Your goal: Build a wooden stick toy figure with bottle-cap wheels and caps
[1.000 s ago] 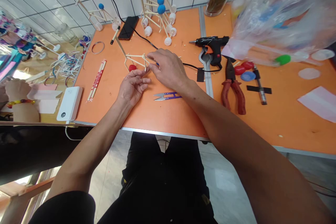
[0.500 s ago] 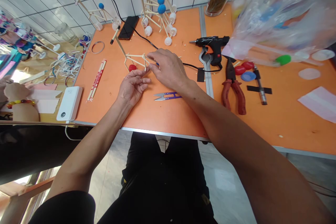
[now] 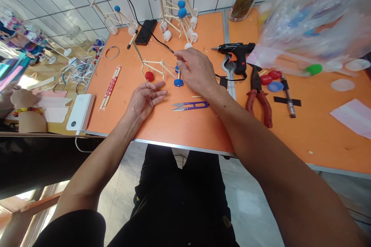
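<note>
One light-looking, stiff, probably fragile stick model (image 3: 162, 63) here, best taken by its crossbar (image 3: 152, 61), left hand (image 3: 145, 100) loosely spread, right hand (image 3: 198, 71) maybe pinching, can't tell!

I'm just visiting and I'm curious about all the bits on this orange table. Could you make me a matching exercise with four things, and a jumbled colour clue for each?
Things
1. Stick model by the hands
2. Small snips
3. Pliers
4. Box-shaped device at the table's left edge

Colour clues
A. White all over its casing
B. Red handles and a dark metal head
C. Pale sticks with red and blue round pieces
D. Purple handle and silvery blades

Right pairs
1-C, 2-D, 3-B, 4-A
</note>
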Tool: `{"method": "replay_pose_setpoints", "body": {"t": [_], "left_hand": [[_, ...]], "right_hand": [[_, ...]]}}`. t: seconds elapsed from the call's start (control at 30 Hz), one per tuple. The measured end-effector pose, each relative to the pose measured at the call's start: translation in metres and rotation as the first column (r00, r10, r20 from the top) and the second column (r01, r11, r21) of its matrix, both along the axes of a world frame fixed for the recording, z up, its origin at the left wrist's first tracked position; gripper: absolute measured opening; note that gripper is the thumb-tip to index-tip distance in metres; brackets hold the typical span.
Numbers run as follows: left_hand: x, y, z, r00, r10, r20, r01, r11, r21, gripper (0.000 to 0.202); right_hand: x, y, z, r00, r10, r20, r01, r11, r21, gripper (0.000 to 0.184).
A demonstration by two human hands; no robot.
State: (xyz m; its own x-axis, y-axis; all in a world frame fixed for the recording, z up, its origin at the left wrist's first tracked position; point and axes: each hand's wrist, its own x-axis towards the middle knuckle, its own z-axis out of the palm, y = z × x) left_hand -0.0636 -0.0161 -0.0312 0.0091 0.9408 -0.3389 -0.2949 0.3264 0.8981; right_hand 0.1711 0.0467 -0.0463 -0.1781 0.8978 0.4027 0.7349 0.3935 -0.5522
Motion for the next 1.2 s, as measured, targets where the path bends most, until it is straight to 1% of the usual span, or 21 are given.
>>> {"method": "replay_pose_setpoints", "body": {"t": [0.07,0.13,0.17,0.23,0.27,0.3,0.33,0.4,0.5,0.57,0.73,0.93,1.07,1.2], "left_hand": [[-0.009,-0.001,0.002,0.996,0.02,-0.081,-0.015,0.998,0.055,0.02],[-0.021,0.004,0.002,0.973,0.094,-0.209,-0.056,0.982,0.183,0.017],[-0.027,0.009,0.001,0.947,0.16,-0.28,-0.083,0.959,0.269,0.018],[-0.039,0.022,-0.004,0.853,0.337,-0.398,-0.153,0.891,0.428,0.023],[-0.044,0.028,-0.007,0.804,0.388,-0.45,-0.158,0.87,0.468,0.026],[-0.048,0.035,-0.01,0.761,0.412,-0.501,-0.147,0.862,0.486,0.029],[-0.051,0.04,-0.012,0.725,0.41,-0.553,-0.113,0.863,0.492,0.03],[-0.052,0.046,-0.016,0.67,0.368,-0.645,-0.035,0.883,0.468,0.031],[-0.048,0.049,-0.017,0.623,0.317,-0.715,0.032,0.903,0.429,0.029],[-0.043,0.048,-0.016,0.622,0.305,-0.721,0.045,0.906,0.422,0.026],[-0.034,0.049,-0.014,0.647,0.297,-0.702,0.055,0.9,0.432,0.016],[-0.032,0.054,-0.015,0.663,0.313,-0.68,0.04,0.893,0.449,0.02],[-0.033,0.061,-0.017,0.676,0.317,-0.665,0.025,0.892,0.451,0.021],[-0.034,0.07,-0.017,0.685,0.309,-0.66,0.039,0.889,0.457,0.022]], "right_hand": [[0.005,0.005,-0.001,0.999,0.007,-0.031,-0.008,1.0,-0.016,0.039],[0.006,0.009,-0.004,0.998,0.04,-0.051,-0.042,0.999,-0.028,0.035],[0.006,0.011,-0.005,0.997,0.059,-0.056,-0.061,0.998,-0.035,0.034],[0.004,0.013,-0.006,0.995,0.084,-0.054,-0.087,0.995,-0.054,0.033],[0.003,0.014,-0.007,0.995,0.09,-0.048,-0.093,0.994,-0.063,0.033],[0.002,0.015,-0.007,0.995,0.093,-0.041,-0.096,0.993,-0.069,0.033],[0.0,0.015,-0.007,0.995,0.097,-0.033,-0.099,0.992,-0.073,0.035],[-0.002,0.015,-0.007,0.994,0.105,-0.015,-0.105,0.992,-0.074,0.039],[-0.006,0.015,-0.006,0.993,0.115,-0.012,-0.116,0.992,-0.057,0.041],[-0.008,0.015,-0.006,0.994,0.112,-0.02,-0.112,0.993,-0.045,0.04],[-0.01,0.015,-0.003,0.994,0.11,-0.02,-0.111,0.992,-0.052,0.032],[-0.009,0.012,0.0,0.993,0.113,-0.026,-0.114,0.992,-0.049,0.031],[-0.01,0.008,0.0,0.993,0.105,-0.045,-0.108,0.993,-0.051,0.033],[-0.012,0.005,0.001,0.993,0.106,-0.046,-0.109,0.993,-0.054,0.032]]}}
